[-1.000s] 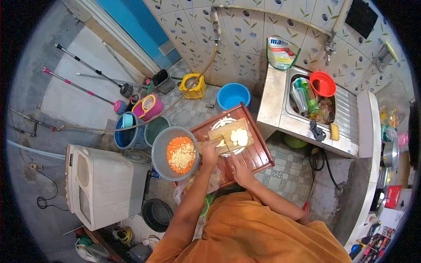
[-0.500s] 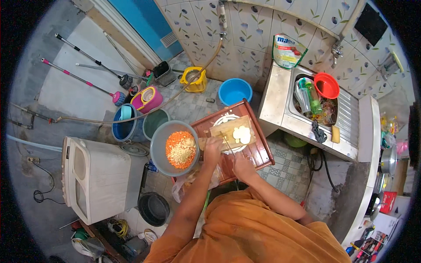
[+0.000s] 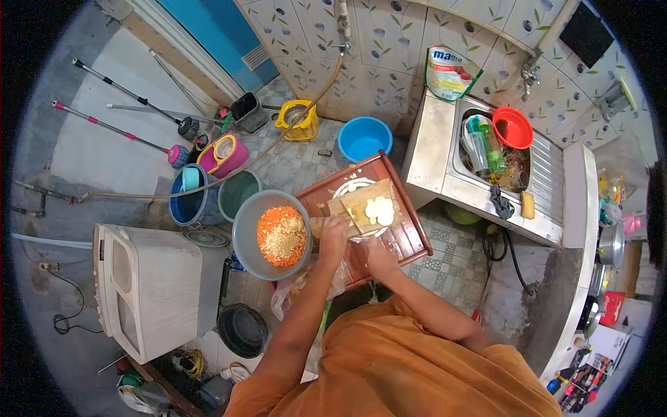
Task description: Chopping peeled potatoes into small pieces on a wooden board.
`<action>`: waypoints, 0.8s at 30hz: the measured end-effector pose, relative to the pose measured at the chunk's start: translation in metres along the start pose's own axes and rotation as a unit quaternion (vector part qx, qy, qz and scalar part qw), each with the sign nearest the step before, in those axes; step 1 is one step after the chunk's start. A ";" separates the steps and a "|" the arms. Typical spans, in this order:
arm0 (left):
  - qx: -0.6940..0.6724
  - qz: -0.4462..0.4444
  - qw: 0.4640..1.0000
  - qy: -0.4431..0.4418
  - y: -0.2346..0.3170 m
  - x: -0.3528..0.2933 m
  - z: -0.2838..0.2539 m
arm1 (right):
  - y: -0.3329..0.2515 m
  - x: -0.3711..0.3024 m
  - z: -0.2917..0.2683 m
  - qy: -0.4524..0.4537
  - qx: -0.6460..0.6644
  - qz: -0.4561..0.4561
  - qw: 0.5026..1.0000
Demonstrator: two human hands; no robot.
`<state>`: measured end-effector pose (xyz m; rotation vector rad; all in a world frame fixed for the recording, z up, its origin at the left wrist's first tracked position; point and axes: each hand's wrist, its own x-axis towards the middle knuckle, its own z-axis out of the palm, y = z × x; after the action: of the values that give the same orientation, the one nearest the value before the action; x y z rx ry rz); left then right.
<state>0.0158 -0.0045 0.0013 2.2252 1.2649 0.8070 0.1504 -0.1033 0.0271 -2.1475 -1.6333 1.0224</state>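
A wooden cutting board lies across a white plate on a reddish-brown wooden tray table. Pale, round vegetable slices are heaped on the board's right part. My left hand is closed at the board's near left, its fingers bunched beside the blade; whatever they pinch is hidden. In my right hand is a knife, its blade slanting over the board left of the slices. Beside my left hand, a grey basin contains diced orange and pale vegetables.
A clear plastic bag hangs by the table's near left edge. Behind the table stands a blue basin. The sink at right holds bottles and a red bowl. A white washing machine stands left; a black tub is near it.
The whole view has shifted slightly. The knife has moved a little, its blade now nearer my left fingers. My left hand stays at the board, and the heap of slices looks the same.
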 end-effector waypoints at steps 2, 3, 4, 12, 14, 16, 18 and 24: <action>-0.004 -0.005 1.000 -0.007 0.001 0.002 -0.001 | -0.002 0.016 -0.002 -0.016 -0.011 0.018 1.000; 0.000 0.003 1.000 -0.017 0.001 0.003 -0.002 | -0.002 0.022 -0.001 -0.033 -0.023 0.035 0.999; 0.005 0.010 1.000 -0.028 0.002 0.004 -0.003 | 0.000 0.023 0.000 -0.032 -0.022 0.036 0.999; -0.023 -0.010 1.000 -0.010 0.010 0.002 -0.007 | 0.020 -0.008 0.000 0.066 0.065 -0.007 0.996; -0.038 -0.013 0.999 -0.010 0.005 0.001 -0.008 | 0.021 -0.010 -0.001 0.070 0.076 -0.012 0.995; -0.046 -0.018 0.999 -0.007 -0.002 -0.001 -0.007 | 0.020 -0.010 -0.003 0.075 0.087 -0.018 0.993; -0.041 -0.027 0.999 -0.007 -0.001 0.000 -0.005 | 0.019 -0.012 -0.009 0.074 0.096 -0.019 0.992; -0.046 -0.044 0.998 0.000 -0.005 -0.001 -0.003 | 0.005 -0.016 -0.017 0.056 0.064 0.033 0.996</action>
<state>0.0105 -0.0028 -0.0005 2.0825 1.2902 0.8151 0.1631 -0.1158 0.0426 -2.1442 -1.4163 0.9788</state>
